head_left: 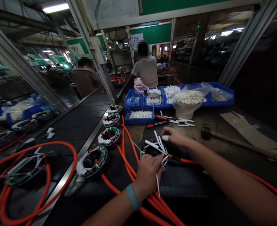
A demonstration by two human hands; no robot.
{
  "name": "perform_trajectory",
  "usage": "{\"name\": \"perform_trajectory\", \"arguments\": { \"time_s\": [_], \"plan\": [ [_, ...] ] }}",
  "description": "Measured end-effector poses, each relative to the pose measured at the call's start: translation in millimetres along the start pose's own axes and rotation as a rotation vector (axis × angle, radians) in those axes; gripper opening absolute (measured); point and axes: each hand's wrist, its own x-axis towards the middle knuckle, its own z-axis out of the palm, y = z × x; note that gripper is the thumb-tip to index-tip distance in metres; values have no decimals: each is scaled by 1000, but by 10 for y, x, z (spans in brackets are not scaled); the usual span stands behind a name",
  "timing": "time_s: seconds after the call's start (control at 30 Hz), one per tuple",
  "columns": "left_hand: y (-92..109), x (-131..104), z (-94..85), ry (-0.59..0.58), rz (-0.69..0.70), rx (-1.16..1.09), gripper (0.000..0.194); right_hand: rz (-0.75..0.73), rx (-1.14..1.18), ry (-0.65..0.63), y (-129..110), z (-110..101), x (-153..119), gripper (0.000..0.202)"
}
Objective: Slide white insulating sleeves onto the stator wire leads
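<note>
A round wired unit [143,145] lies on the bench in front of me, partly hidden by my hands. White sleeves [152,144] fan upward from the end of its orange cable [184,160]. My left hand [149,171], with a blue-green band at the wrist, is closed at the base of these sleeved wires. A thin white strip [158,185] hangs below its fingers. Just above the sleeves is my right hand [174,137], fingers bent together and a white cover on one fingertip. What those fingers pinch, if anything, is too small to make out.
Similar round units [92,161] line the bench's left side, trailing orange cables. Behind stand a small blue tray [139,121] and larger blue bins [230,97] of white sleeves. A red marker [156,124], a hammer [206,132] and cardboard [249,130] lie around. Two people work beyond.
</note>
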Motion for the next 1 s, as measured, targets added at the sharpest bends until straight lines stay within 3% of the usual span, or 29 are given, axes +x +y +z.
{"name": "perform_trajectory", "arguments": {
  "time_s": [0.13, 0.23, 0.37, 0.53, 0.7, 0.87, 1.0],
  "plan": [
    [69, 5, -60, 15, -69, -7, 47, -24, 8, 92, -44, 71, -289, 29],
    [85, 3, -92, 55, -119, -36, 40, -208, -99, 173, -115, 107, -657, 42],
    [89, 14, -44, 127, -177, -51, 22, -466, -393, 5, -247, 116, -948, 46],
    [114, 48, 2, 167, -207, -29, 20, -520, -663, -171, -398, 51, -761, 30],
    [120, 71, 20, 185, -236, -64, 24, -597, -575, -321, -418, 27, -501, 32],
    [129, 77, 26, 191, -274, -154, 23, -561, -336, -243, -338, 97, -528, 17],
    [102, 44, 19, 188, -228, -182, 23, -658, -336, -208, -221, 101, -629, 9]
  ]
}}
